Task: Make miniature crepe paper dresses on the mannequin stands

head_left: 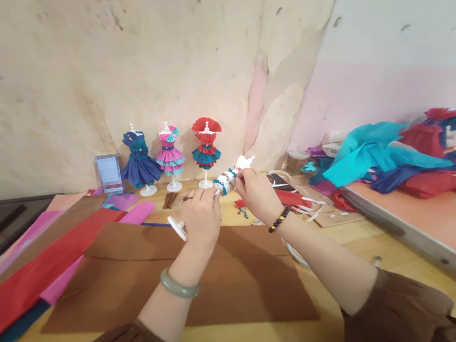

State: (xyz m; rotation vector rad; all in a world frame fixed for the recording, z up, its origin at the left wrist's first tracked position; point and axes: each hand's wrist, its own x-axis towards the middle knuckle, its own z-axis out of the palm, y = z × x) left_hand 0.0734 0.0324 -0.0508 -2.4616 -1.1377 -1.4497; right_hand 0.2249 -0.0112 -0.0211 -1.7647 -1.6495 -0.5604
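A small white dress-form mannequin point(245, 161) is tipped on its side above the table, its neck pointing right and its round base at the lower left. Teal ruffled trim and bands of tape-like material wrap its body. My left hand point(202, 212) is closed around the stand pole near the base. With fingers pinched at the mannequin's torso, my right hand point(257, 192) grips it; whether a small piece lies between those fingertips is hidden. Beneath both forearms lies a brown sheet of paper point(226, 274).
Against the wall stand a blue-teal dressed mannequin point(139, 158), a pink one point(169, 151) and a red-teal one point(206, 145). Long coloured crepe paper strips point(60, 253) cover the left. Crumpled paper point(380, 154) piles on an orange surface at right. Red scraps and white cords point(295, 195) lie behind my right hand.
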